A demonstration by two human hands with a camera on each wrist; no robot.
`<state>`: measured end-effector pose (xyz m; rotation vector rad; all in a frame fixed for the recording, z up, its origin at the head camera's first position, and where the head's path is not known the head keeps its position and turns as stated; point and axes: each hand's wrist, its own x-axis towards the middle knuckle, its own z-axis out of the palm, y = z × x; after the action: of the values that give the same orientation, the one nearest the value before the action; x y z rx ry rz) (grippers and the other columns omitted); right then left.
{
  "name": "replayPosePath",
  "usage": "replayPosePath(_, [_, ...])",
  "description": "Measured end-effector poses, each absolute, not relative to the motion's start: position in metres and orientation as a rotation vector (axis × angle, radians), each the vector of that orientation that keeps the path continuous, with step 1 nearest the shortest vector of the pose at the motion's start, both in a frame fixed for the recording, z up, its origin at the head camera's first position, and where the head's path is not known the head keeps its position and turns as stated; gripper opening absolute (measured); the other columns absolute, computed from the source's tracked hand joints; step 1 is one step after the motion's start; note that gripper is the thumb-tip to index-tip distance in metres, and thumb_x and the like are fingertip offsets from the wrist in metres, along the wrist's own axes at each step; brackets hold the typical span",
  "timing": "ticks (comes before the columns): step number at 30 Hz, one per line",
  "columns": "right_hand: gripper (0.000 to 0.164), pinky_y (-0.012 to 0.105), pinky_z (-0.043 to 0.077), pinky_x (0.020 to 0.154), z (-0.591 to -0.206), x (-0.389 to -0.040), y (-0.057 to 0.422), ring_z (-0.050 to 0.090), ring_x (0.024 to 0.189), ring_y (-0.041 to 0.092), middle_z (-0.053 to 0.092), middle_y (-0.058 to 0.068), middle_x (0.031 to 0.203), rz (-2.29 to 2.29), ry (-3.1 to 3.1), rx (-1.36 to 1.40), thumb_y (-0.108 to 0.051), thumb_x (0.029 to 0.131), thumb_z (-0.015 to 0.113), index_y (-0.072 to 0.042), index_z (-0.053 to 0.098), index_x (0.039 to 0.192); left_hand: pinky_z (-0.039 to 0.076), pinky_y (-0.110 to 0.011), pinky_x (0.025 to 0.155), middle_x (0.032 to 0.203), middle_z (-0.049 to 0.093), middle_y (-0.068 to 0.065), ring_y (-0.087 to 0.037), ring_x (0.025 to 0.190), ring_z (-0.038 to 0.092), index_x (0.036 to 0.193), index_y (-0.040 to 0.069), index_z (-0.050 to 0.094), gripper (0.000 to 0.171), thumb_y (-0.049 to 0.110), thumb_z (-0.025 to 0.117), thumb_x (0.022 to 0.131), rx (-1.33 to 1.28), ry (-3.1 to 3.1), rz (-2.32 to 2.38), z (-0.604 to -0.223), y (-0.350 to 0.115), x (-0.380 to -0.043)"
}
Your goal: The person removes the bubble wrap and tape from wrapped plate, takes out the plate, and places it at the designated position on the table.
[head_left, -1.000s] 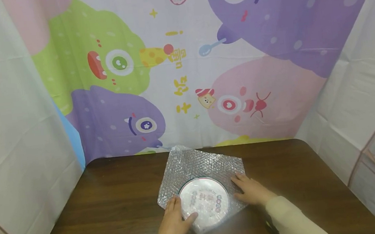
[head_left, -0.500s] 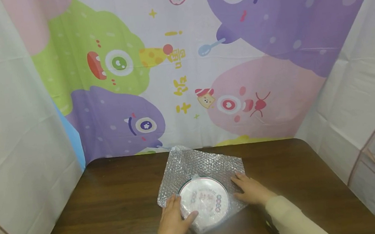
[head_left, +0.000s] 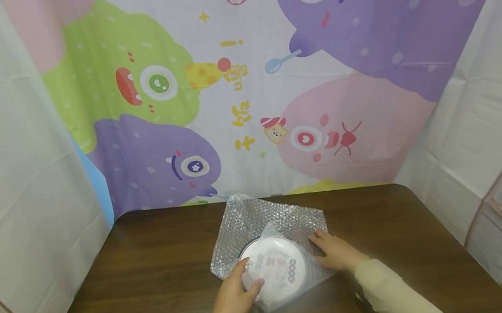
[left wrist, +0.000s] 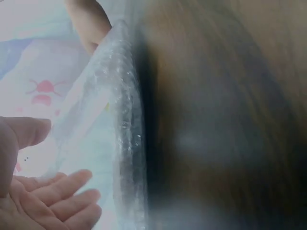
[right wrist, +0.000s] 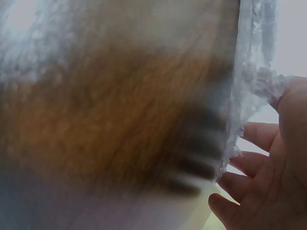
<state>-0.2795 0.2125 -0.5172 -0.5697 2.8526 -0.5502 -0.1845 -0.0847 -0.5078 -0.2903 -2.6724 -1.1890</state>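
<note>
A round white plate (head_left: 276,276) with coloured print and a dark rim lies on a sheet of bubble wrap (head_left: 280,214), near the sheet's lower part. A translucent flap (head_left: 270,231) lies over the plate, its pointed tip reaching past the far rim. My left hand (head_left: 234,296) is at the plate's left edge, fingers over the rim and thumb apart on the near left side; the left wrist view shows its fingers loosely bent. With fingers spread, my right hand (head_left: 336,252) rests on the sheet's right side. In the right wrist view its fingertips are at the wrap's edge (right wrist: 232,134).
The brown wooden table (head_left: 152,269) carries the sheet near its middle. Behind it hangs a cartoon-print curtain (head_left: 244,96), with pale fabric walls on both sides. A small dark object (head_left: 363,302) lies partly hidden under the right forearm.
The flap's tip has slid away from me and now sticks out past the plate's far rim. My left fingers have shifted slightly right over the plate's edge; the right hand stays put.
</note>
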Motion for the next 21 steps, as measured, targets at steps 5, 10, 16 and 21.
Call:
replayPosePath(5, [0.065,0.060,0.028,0.116,-0.516,-0.280,0.213,0.031,0.143,0.047,0.029,0.026,0.157,-0.554,2.846,-0.558,-0.033,0.092,0.065,-0.002,0.044,0.145,0.055,-0.047,0.093,0.123,0.068,-0.017,-0.024,0.100,0.071,0.132,0.005,0.057,0.045,0.026,0.065,0.092,-0.382,-2.624,-1.217,-0.504,-0.082,-0.180])
replayPosePath(10, [0.063,0.058,0.029,0.116,-0.517,-0.281,0.215,0.030,0.144,0.045,0.030,0.025,0.157,-0.581,2.847,-0.555,-0.029,0.092,0.065,-0.002,0.044,0.145,0.054,-0.046,0.096,0.127,0.066,-0.018,-0.027,0.104,0.071,0.130,0.002,0.058,0.039,0.019,0.062,0.094,-0.525,-2.545,-1.321,-0.500,-0.079,-0.177])
replayPosePath(16, [0.064,0.060,0.030,0.115,-0.518,-0.284,0.219,0.031,0.143,0.046,0.030,0.024,0.157,-0.610,2.835,-0.584,-0.024,0.089,0.066,-0.003,0.044,0.145,0.055,-0.043,0.095,0.128,0.065,-0.016,-0.032,0.113,0.066,0.127,0.001,0.059,0.035,0.013,0.062,0.095,-0.706,-2.478,-1.335,-0.501,-0.075,-0.174])
replayPosePath(21, [0.063,0.060,0.033,0.113,-0.517,-0.284,0.220,0.032,0.142,0.047,0.030,0.025,0.157,-0.628,2.826,-0.603,-0.013,0.086,0.066,-0.002,0.045,0.145,0.057,-0.037,0.092,0.123,0.070,-0.007,-0.024,0.112,0.068,0.125,0.007,0.063,0.034,0.010,0.065,0.092,-0.833,-2.454,-1.209,-0.503,-0.071,-0.168])
